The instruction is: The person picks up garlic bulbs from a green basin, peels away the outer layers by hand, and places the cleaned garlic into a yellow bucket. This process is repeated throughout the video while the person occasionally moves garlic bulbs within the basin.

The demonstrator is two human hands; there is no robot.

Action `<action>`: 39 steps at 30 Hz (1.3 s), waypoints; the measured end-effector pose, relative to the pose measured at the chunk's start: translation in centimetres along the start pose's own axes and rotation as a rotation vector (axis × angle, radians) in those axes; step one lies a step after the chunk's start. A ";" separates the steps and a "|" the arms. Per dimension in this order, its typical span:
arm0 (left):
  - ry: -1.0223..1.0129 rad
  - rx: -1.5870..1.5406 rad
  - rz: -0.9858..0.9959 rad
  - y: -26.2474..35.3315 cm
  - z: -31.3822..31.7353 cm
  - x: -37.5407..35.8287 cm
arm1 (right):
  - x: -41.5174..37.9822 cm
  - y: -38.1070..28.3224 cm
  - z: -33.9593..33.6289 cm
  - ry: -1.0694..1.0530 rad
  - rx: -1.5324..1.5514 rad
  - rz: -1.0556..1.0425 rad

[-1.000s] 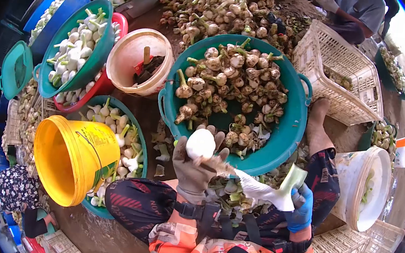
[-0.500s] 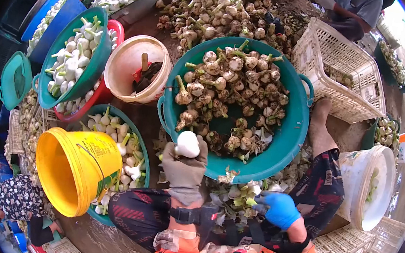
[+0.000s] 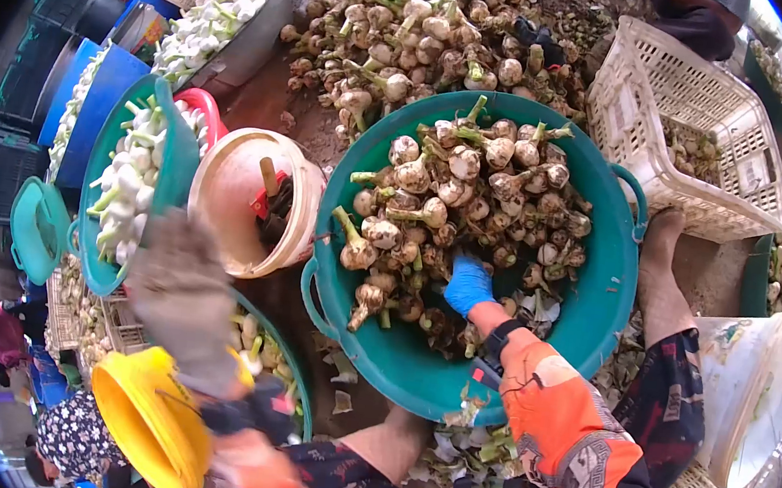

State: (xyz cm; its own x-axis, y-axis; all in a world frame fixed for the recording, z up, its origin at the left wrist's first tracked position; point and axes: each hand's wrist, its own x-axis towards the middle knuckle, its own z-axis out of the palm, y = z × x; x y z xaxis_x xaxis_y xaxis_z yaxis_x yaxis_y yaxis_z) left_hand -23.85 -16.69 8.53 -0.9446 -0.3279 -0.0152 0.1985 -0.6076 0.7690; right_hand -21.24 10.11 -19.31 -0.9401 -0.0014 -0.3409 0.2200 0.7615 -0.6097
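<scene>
My right hand [image 3: 469, 287], in a blue glove, reaches down into a wide green tub [image 3: 413, 386]. Its fingertips are hidden among soil-stained garlic bulbs [image 3: 433, 212] with cut stems, so I cannot see what they grip. My left hand [image 3: 178, 297], in a grey-brown work glove, is smeared by motion at the left. It is nearest to the tilted green basin [image 3: 177, 162] of clean white garlic bulbs [image 3: 128, 185]. Whether it holds anything is not visible. The yellow bucket [image 3: 135, 417] lies tilted just below it.
A white bucket [image 3: 227, 163] with a wooden-handled tool stands left of the tub. Behind lies a heap of unpeeled garlic [image 3: 425, 31]. A cream plastic crate [image 3: 686, 196] is at the right, above a white bucket [image 3: 733, 370]. Peelings [image 3: 472, 461] litter the ground.
My left hand has swung left and up from the tub's rim; the white bulb it held is no longer visible. My right hand has moved up from the peelings into the tub. The view has shifted.
</scene>
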 end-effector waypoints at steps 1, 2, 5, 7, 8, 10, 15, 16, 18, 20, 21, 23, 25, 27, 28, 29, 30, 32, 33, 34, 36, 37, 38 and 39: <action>-0.195 -0.130 -0.167 -3.1 -0.7 -1.5 | 1.2 -0.1 1.0 -0.011 -0.062 0.072; 0.053 -0.113 -0.167 -7.2 0.1 -3.7 | 2.3 0.4 2.2 -0.025 -0.131 0.147; 0.247 -0.213 -0.510 -15.9 -1.5 -9.2 | 3.1 2.0 4.0 0.080 -0.298 0.022; 0.409 -0.130 -0.608 -18.9 -1.1 -12.7 | 2.4 1.1 2.2 0.067 -0.256 -0.028; 0.432 -0.071 -0.627 -19.6 -1.1 -13.9 | 1.9 0.5 1.1 0.060 -0.220 -0.049; 0.476 0.046 -0.661 -20.2 -1.3 -15.7 | 0.9 -0.3 0.1 -0.014 -0.135 0.001; 0.267 0.469 -0.704 -20.5 -0.8 -18.8 | -7.2 2.8 -2.2 -0.216 0.280 0.150; 0.133 0.581 -0.729 -20.3 -0.4 -19.5 | -9.2 3.3 -2.9 -0.232 0.410 0.119; 0.158 0.175 -0.946 -20.1 0.6 -20.2 | -13.3 3.1 -4.7 -0.288 0.583 0.079; 0.082 0.103 -0.905 -19.7 1.6 -21.7 | -16.4 1.7 -8.8 -0.396 0.860 0.215; 0.080 0.078 -0.877 -19.3 2.1 -22.1 | -17.3 1.1 -10.9 -0.421 0.912 0.196; 0.070 0.032 -0.811 -18.5 3.2 -22.4 | -18.6 1.1 -12.7 -0.417 1.145 0.071; 0.074 -0.009 -0.730 -17.9 3.7 -22.8 | -19.0 0.6 -12.5 -0.261 1.120 0.047; -0.049 0.199 -0.597 -16.4 3.9 -23.6 | -18.8 0.0 -13.2 -0.172 1.269 0.138; -0.109 0.304 -0.525 -15.6 4.2 -23.8 | -19.3 -0.7 -14.0 -0.098 1.249 0.134; -0.160 0.355 -0.471 -14.7 4.7 -24.3 | -20.1 -1.5 -14.7 -0.022 1.228 0.132; -0.283 0.538 -0.295 -14.6 4.2 -24.8 | -20.9 -2.7 -15.3 0.055 1.205 0.139; -0.520 0.884 0.077 -14.8 2.7 -25.6 | -21.2 -3.1 -13.5 0.164 0.911 0.023; -0.535 0.971 0.106 -13.8 3.2 -26.0 | -22.0 -3.9 -13.0 0.271 0.822 0.021; -0.501 1.003 0.117 -13.5 3.5 -26.5 | -22.7 -4.7 -12.5 0.374 0.733 0.019; -0.421 1.071 0.139 -13.2 3.7 -27.4 | -24.1 -5.6 -12.6 0.370 0.764 0.043; -0.416 1.088 0.088 -13.0 3.5 -27.6 | -24.5 -5.4 -12.6 0.326 0.801 0.059; -0.423 1.021 0.044 -13.2 3.0 -27.8 | -25.0 -5.1 -12.6 0.284 0.838 0.076; -0.430 0.951 -0.001 -13.3 2.7 -27.9 | -25.0 -4.5 -12.3 0.251 0.873 0.066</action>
State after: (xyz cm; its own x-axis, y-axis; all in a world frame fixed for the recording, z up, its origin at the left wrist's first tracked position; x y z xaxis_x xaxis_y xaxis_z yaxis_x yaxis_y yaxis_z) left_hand -0.82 2.49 0.49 -0.9951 0.0708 0.0691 0.0860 0.2733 0.9581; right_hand -1.90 14.65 0.76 -0.9251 0.2438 -0.2912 0.2986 -0.0069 -0.9544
